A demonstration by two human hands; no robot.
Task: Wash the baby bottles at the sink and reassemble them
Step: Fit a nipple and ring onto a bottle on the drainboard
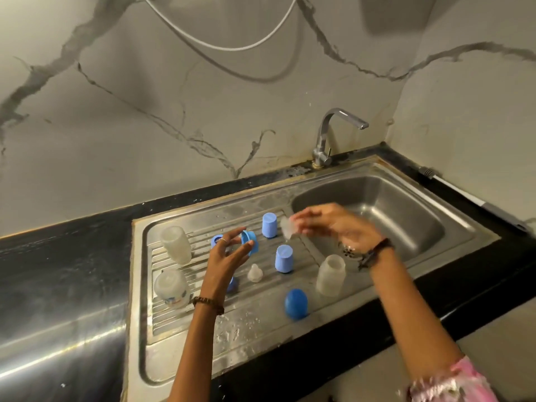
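While the washed parts stand scattered over the ribbed draining board (185, 332), the person seems to be at the reassembly stage, bringing two pieces together above it. The left hand (229, 253) pinches a blue screw ring (249, 240) between thumb and fingertips, tilted with its opening turned toward the other hand, probably so a teat can be pushed through it. The right hand (339, 224) is motion-blurred; its fingers appear curled round a small clear piece, likely a silicone teat (287, 227), held just right of the ring and not yet touching it.

Most bottle parts rest mouth-down, a sensible way to let water run off along the grooves. One clear bottle (176, 244) stands inverted at the back left and a second bottle (171, 288) lies nearer the front left. A third bottle (330, 274) stands upright beside the basin (406, 204), perhaps ready to receive a finished ring. Two pale blue caps (269, 225) (283, 258) stand upside down mid-board, a loose clear teat (255, 273) sits between them and the left wrist, and a darker blue dome cap (295, 303) rests near the front edge. The tap (333, 132) is not running.

The wet teat may slip, so seating it squarely will need a firm pull.
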